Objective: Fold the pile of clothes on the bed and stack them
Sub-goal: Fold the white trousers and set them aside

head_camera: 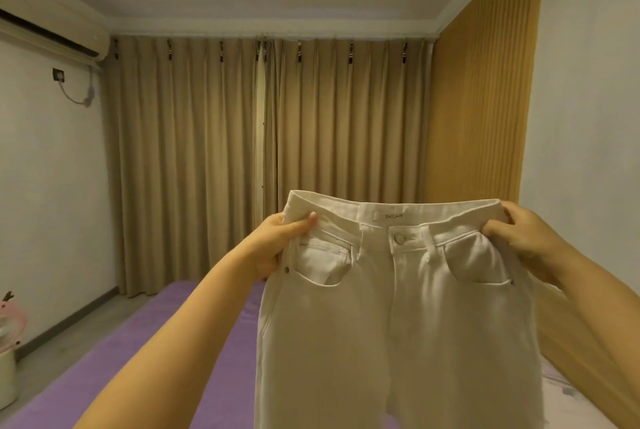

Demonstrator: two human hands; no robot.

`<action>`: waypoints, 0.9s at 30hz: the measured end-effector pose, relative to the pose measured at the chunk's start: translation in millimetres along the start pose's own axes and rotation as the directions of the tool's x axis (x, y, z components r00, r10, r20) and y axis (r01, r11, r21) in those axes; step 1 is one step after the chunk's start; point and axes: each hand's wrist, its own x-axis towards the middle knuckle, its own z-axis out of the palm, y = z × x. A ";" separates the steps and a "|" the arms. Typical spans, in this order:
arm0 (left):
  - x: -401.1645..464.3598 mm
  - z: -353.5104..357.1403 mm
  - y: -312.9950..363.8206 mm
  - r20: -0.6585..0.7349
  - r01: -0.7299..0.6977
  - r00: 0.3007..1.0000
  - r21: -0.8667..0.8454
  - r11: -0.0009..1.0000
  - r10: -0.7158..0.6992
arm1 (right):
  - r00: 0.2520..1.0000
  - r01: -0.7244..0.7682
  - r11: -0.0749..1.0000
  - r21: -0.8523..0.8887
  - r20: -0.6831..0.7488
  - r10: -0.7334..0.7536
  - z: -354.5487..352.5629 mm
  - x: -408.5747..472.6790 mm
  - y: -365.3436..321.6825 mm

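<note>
A pair of white jeans hangs upright in the air above a bed with a purple sheet, front side facing the camera, button fastened and legs dropping out of view below. The left hand pinches the waistband at one corner, thumb laid over the front, while the right hand holds the opposite corner with curled fingers. Behind stand closed beige curtains, an air conditioner high on the left wall and a ribbed wooden panel on the right.
</note>
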 end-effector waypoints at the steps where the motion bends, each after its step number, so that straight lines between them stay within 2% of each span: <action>1: -0.1 4.5 -7.1 -0.015 0.003 1.000 -0.056 0.998 -0.004 | 1.000 0.003 1.000 0.031 0.027 -0.003 0.5 -4.0 8.0; 3: 0.0 13.5 -19.6 -0.036 0.046 0.998 -0.110 0.993 -0.050 | 0.999 0.010 0.996 0.091 0.041 -0.013 2.4 -12.8 23.6; 5: -0.8 24.2 -29.3 -0.037 0.131 0.990 -0.145 0.981 -0.137 | 0.999 0.038 0.998 0.041 0.003 -0.039 3.4 -19.6 36.9; 7: -2.6 37.9 -37.6 -0.006 0.212 0.976 -0.191 0.959 -0.217 | 0.997 0.064 0.981 -0.185 -0.023 -0.069 5.7 -27.4 44.6; 9: -4.9 53.1 -43.9 0.038 0.276 0.961 -0.246 0.929 -0.275 | 0.980 0.142 0.882 -0.448 -0.060 -0.189 14.3 -41.3 45.6; 11: -6.2 69.0 -47.1 0.083 0.313 0.950 -0.278 0.908 -0.302 | 0.886 0.355 0.737 -0.576 -0.044 -0.461 33.8 -62.0 39.3; 12: -6.4 76.8 -47.4 0.102 0.321 0.947 -0.282 0.904 -0.305 | 0.821 0.477 0.680 -0.556 0.006 -0.571 46.8 -73.9 34.6; 14: -6.5 91.2 -46.2 0.152 0.327 0.943 -0.276 0.904 -0.295 | 0.717 0.654 0.611 -0.447 0.108 -0.689 72.9 -96.2 27.7; 16: -6.9 101.6 -44.4 0.208 0.321 0.939 -0.246 0.915 -0.273 | 0.634 0.722 0.524 -0.451 0.130 -0.762 91.0 -110.0 25.0; 19: -6.1 106.6 -42.4 0.216 0.270 0.949 -0.172 0.948 -0.231 | 0.505 0.746 0.354 -0.564 0.133 -0.853 92.3 -112.7 20.4; 21: -7.4 106.7 -39.8 0.208 0.228 0.958 -0.130 0.965 -0.198 | 0.414 0.802 0.221 -0.554 0.251 -0.875 87.1 -108.4 13.1; 22: -8.4 106.7 -38.0 0.196 0.196 0.965 -0.105 0.975 -0.173 | 0.392 0.828 0.176 -0.533 0.324 -0.861 84.6 -105.0 9.0; 24: -10.8 108.7 -35.5 0.149 0.066 0.986 0.036 0.997 -0.071 | 0.405 0.850 0.147 -0.505 0.451 -0.796 79.4 -96.8 -0.8; 25: -11.7 110.7 -34.9 0.126 -0.026 0.992 0.181 0.983 0.004 | 0.438 0.856 0.175 -0.486 0.504 -0.744 76.3 -92.6 -5.9; 27: -12.6 115.7 -35.2 0.121 -0.216 0.976 0.511 0.832 0.179 | 0.520 0.851 0.307 -0.426 0.611 -0.597 68.3 -84.6 -15.6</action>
